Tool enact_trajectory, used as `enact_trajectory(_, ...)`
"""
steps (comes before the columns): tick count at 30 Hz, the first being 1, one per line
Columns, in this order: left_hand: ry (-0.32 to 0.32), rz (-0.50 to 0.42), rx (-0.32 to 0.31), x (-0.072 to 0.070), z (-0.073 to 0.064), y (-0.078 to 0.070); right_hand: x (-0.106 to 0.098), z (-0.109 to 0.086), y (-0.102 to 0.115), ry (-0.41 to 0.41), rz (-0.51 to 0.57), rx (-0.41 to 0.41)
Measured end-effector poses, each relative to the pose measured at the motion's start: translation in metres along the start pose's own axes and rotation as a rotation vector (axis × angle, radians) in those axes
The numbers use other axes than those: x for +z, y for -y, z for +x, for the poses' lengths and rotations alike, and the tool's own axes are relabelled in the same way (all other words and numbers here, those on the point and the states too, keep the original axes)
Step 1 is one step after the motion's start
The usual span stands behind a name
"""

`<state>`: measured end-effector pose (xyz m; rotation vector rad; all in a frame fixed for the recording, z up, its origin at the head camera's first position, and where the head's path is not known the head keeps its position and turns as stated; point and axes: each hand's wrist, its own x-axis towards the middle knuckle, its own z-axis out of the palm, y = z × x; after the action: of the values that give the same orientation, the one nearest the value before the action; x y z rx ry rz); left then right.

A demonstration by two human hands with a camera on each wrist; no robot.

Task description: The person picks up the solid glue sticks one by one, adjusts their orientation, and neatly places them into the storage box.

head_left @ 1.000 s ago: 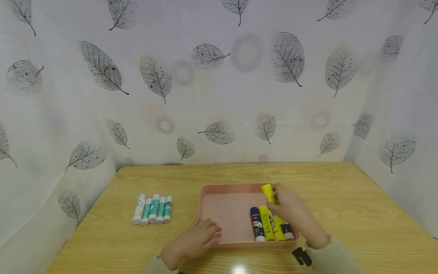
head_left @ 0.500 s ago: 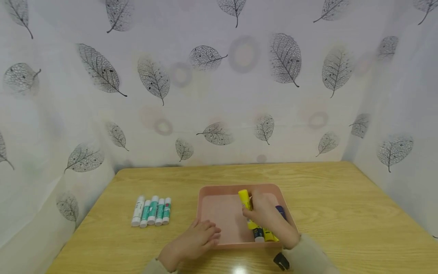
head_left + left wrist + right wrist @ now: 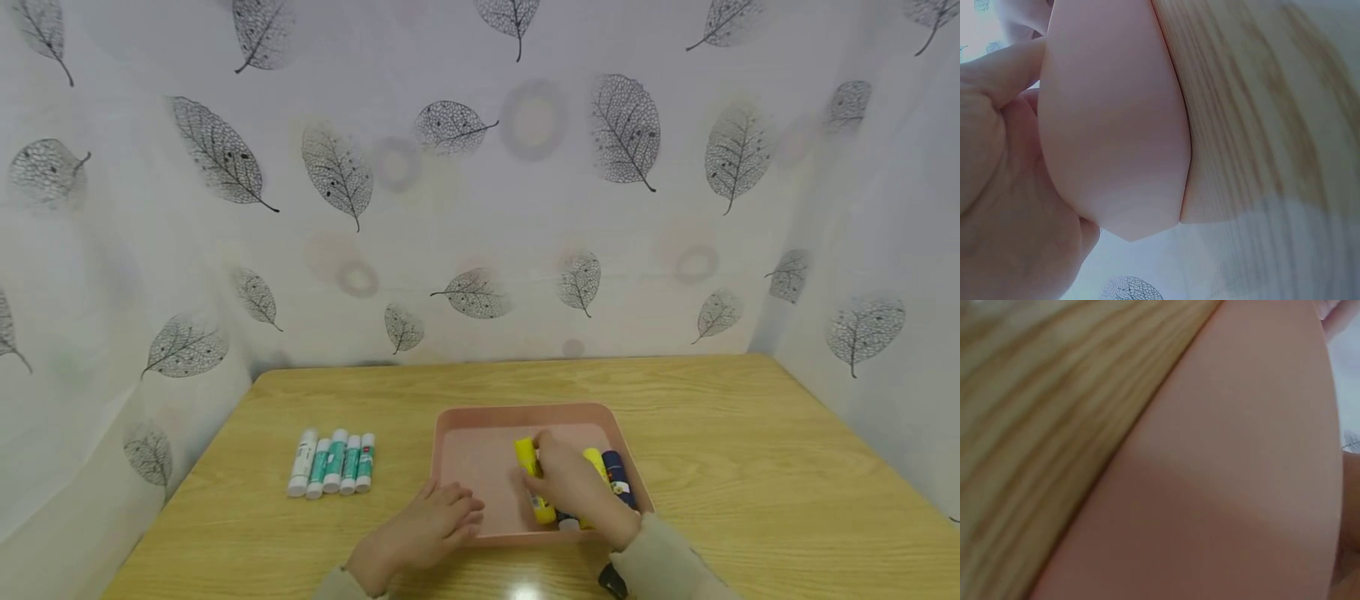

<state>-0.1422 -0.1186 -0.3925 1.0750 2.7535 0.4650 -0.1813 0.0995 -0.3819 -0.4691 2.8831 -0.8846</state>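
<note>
So, my right hand (image 3: 568, 475) pinches yellow glue stick (image 3: 527, 458) inside pink tray (image 3: 525, 412), left of second yellow stick (image 3: 595, 459) and navy stick (image 3: 618, 477). My left hand (image 3: 431, 523) lies over tray's near left corner, fingers loose. Five white-capped sticks (image 3: 334, 462) lie left of tray.

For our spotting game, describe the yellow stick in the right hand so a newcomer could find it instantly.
On the wooden table, find the pink tray. Inside it, the right hand pinches the yellow stick. Unlike a second yellow stick farther right, beside a navy stick, it is the leftmost in the tray.
</note>
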Motion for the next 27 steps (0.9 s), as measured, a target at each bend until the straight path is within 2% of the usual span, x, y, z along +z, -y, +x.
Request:
enact_trajectory(5, -0.01, 0.011, 0.014, 0.001, 0.0001, 0.0004, 0.0045, -0.0004, 0.0014, -0.004, -0.088, 0.021)
enact_trajectory(11, -0.022, 0.016, 0.007, 0.0026, 0.0002, 0.001, 0.0077, 0.0026, 0.0026, 0.038, -0.175, 0.057)
enact_trajectory(20, -0.035, 0.022, 0.009, 0.0043, 0.0006, 0.0022, 0.0074, 0.0041, 0.0043, 0.095, -0.219, 0.09)
enact_trajectory(27, -0.029, 0.02, 0.009, 0.0035, -0.0001, 0.0019, 0.0071, 0.0033, 0.0024, 0.09, -0.254, 0.063)
